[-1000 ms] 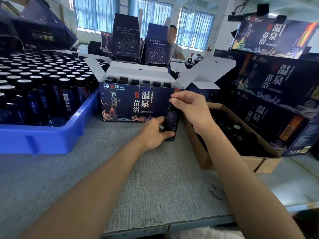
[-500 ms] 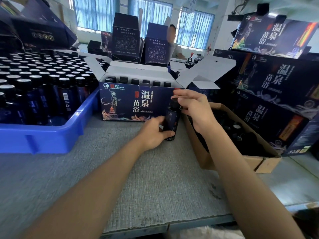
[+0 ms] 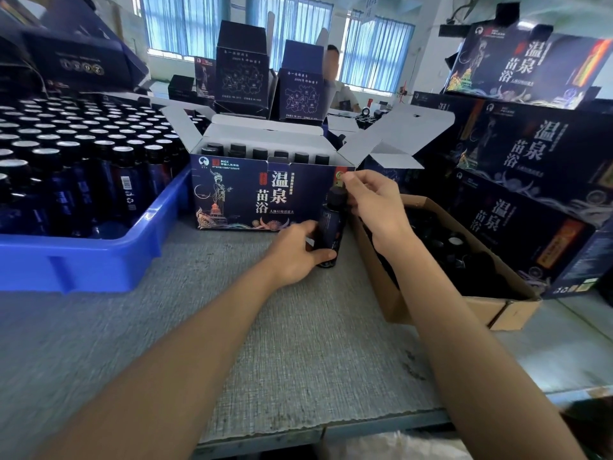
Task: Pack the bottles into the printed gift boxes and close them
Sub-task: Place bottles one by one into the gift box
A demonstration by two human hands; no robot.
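Head view: a dark bottle [image 3: 331, 227] stands upright on the grey tabletop [image 3: 265, 343], just in front of the right corner of the open printed gift box [image 3: 238, 197]. The left hand [image 3: 297, 252] curls round the bottle's lower body. The right hand [image 3: 374, 204] pinches its cap from above. A cardboard box [image 3: 431, 313] sits beside them.

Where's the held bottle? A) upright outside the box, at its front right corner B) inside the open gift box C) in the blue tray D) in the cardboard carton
A: the bottle stands upright outside the gift box at its front right corner, left hand gripping its body, right hand pinching its cap.
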